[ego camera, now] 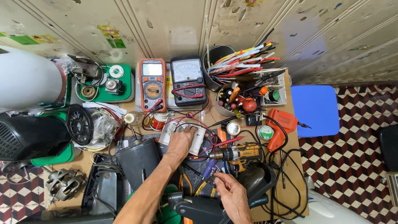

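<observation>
Right hand point(232, 193) just below cordless drill point(236, 154).

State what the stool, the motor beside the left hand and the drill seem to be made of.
Stool: probably plastic; its blue top is smooth, evenly coloured and matt. Motor: likely metal; a dark grey casing with a dull sheen and a bare shaft. Drill: yellow-and-black plastic body, by its moulded look, with a shiny metal chuck.

White cylinder point(23, 76) cut off at left edge, right hand point(232, 195) fingertips' grasp unclear (too small)
</observation>
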